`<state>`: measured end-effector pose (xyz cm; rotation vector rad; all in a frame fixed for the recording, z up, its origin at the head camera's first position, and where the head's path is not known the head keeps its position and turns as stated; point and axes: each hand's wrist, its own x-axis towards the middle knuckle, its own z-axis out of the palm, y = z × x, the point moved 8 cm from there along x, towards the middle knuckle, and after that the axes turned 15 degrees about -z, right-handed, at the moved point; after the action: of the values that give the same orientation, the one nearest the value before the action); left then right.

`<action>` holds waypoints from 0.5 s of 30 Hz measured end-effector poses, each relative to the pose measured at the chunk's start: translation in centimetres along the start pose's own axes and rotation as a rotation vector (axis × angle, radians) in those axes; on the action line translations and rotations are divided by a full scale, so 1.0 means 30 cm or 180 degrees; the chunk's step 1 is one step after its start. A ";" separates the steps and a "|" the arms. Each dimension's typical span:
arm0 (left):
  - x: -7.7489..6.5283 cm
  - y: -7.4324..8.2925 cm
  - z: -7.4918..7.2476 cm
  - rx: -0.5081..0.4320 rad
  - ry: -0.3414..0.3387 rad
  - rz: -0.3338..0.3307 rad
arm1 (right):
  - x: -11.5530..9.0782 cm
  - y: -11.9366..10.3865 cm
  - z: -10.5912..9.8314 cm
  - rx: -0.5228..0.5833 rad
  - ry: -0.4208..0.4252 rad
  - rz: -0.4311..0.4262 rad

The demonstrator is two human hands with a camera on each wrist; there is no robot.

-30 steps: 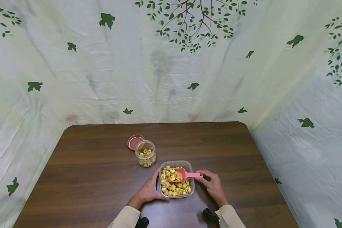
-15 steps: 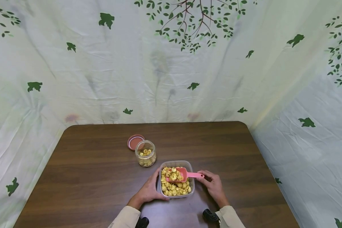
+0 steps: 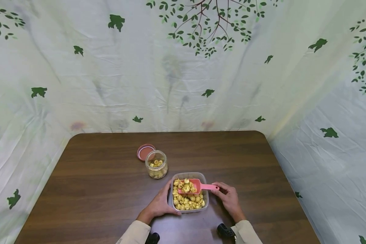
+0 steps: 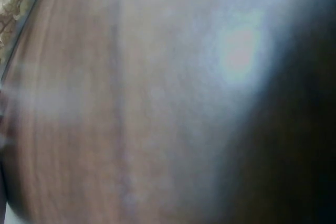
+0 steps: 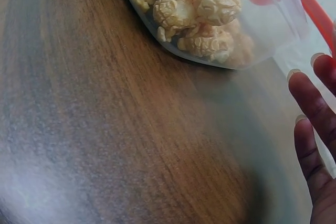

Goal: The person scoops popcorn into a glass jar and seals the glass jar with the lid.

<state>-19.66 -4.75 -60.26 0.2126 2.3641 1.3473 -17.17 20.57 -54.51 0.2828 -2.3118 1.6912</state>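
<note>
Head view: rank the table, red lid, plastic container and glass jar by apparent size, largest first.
1. Table
2. Plastic container
3. Glass jar
4. Red lid, partly behind the jar

left wrist: table (image 4: 157, 114) blurred | right wrist: container (image 5: 275, 30) cut off at top

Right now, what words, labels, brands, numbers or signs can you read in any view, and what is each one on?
None can be read in any view.
Left sleeve: faint marks, too small to tell if they are lettering.
Pink scoop, plastic container, glass jar, red lid: no lettering shows.
Backdrop: printed leaves and branches, no words seen.
</note>
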 end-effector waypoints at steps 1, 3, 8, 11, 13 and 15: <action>0.000 -0.001 0.000 0.0002 -0.0003 -0.0007 | 0.001 -0.002 0.000 -0.0003 0.0003 -0.0005; -0.003 -0.002 -0.001 -0.0011 -0.0011 -0.0015 | 0.005 -0.007 0.000 0.0004 0.0022 -0.0047; -0.011 0.006 -0.006 -0.0037 -0.0017 0.0107 | 0.015 -0.004 0.000 0.0071 0.0037 -0.0177; -0.016 0.014 -0.008 0.0005 0.0024 0.0310 | 0.018 0.032 0.002 0.0131 0.0047 -0.0224; -0.020 0.018 -0.010 0.0078 0.0072 0.0446 | 0.021 0.058 0.005 0.0167 0.0054 -0.0248; -0.022 0.018 -0.014 0.0058 0.0080 0.0486 | 0.025 0.085 0.005 0.0203 0.0073 -0.0220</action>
<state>-19.29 -5.02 -59.42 0.3909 2.4238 1.4048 -18.68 21.20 -56.61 0.3500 -2.2086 1.7278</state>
